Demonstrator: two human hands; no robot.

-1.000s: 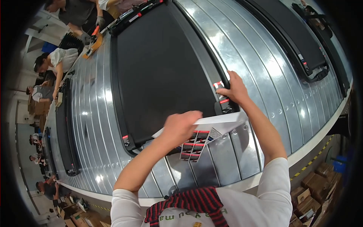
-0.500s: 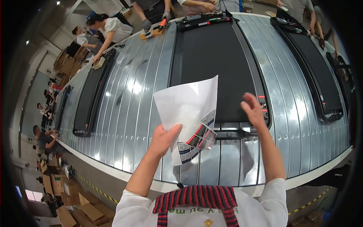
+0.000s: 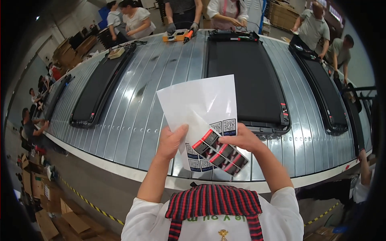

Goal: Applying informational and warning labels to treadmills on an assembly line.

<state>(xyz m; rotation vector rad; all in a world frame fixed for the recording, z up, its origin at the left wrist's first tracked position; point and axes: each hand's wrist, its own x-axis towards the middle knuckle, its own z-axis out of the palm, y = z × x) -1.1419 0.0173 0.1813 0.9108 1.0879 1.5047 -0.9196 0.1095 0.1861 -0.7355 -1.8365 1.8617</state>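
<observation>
Between my hands is a white sticker sheet, mostly bare backing with several square code stickers near its lower edge. A smaller sheet of red, black and grey stickers lies slanted over it. My left hand pinches the left side of the white sheet, thumb on top. My right hand grips the sheets from the right, its thumb on the small sticker sheet; its other fingers are hidden behind. Beyond the sheets lies a black treadmill deck with red-and-black stickers at its near right corner.
The decks rest on a slatted metal conveyor. Another deck lies left, and one right. Across the line a co-worker's gloved hands are near an orange tool. Cardboard boxes stand on the floor at lower left.
My right hand has come from above the deck to the sheets and taken hold of them. The small sticker sheet is turned flatter to view. The deck appears farther right and away.
</observation>
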